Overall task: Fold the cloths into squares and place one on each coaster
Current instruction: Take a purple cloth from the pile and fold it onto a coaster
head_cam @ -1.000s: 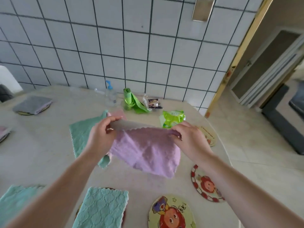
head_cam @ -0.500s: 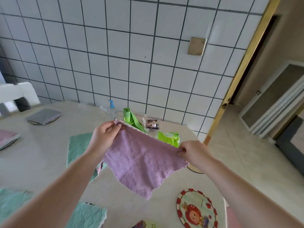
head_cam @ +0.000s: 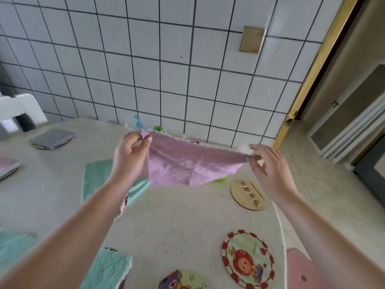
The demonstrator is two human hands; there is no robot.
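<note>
Mid-frame: my left hand and right hand each pinch a top corner of the pink cloth, stretched in air above the table. Lower right: three bare coasters.

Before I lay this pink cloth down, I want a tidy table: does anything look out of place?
Yes: an unfolded green cloth lies loose mid-table, off any coaster. Three coasters sit bare.

The pale speckled table carried picture coasters, green cloths — one folded — and a grey folded cloth on a far coaster.
</note>
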